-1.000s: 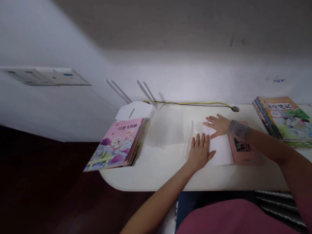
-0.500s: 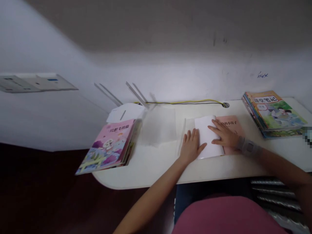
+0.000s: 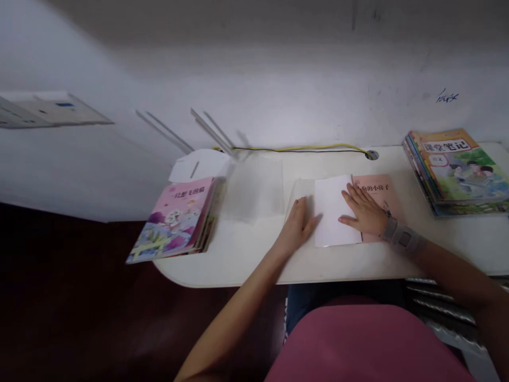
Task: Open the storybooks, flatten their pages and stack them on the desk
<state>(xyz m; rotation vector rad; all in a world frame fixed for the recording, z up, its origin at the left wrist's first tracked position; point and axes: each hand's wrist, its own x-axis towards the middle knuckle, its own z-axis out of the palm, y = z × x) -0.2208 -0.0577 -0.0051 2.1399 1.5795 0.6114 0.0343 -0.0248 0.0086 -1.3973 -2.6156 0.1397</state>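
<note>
A thin book lies on the white desk, with a white page (image 3: pixel 332 223) on its left and a pink cover (image 3: pixel 379 199) with Chinese characters on its right. A clear plastic book cover (image 3: pixel 305 187) sticks out past the left edge of the white page. My right hand (image 3: pixel 368 212), a grey band on its wrist, lies flat with spread fingers across the join of page and pink cover. At the plastic's left edge rests my left hand (image 3: pixel 296 225), turned on its side, thumb apart from the fingers.
Clear plastic sheets (image 3: pixel 254 191) lie on the desk (image 3: pixel 246 254) left of the book. Further left are a pink-topped stack of books (image 3: pixel 175 217) and a white router (image 3: pixel 199 162) with antennas. Another book stack (image 3: pixel 461 170) stands right. A yellow cable (image 3: pixel 302 147) runs along the wall.
My left hand has slid left off the white page to the plastic's edge and turned onto its side. My right hand stays flat on the book. The camera view has shifted slightly.
</note>
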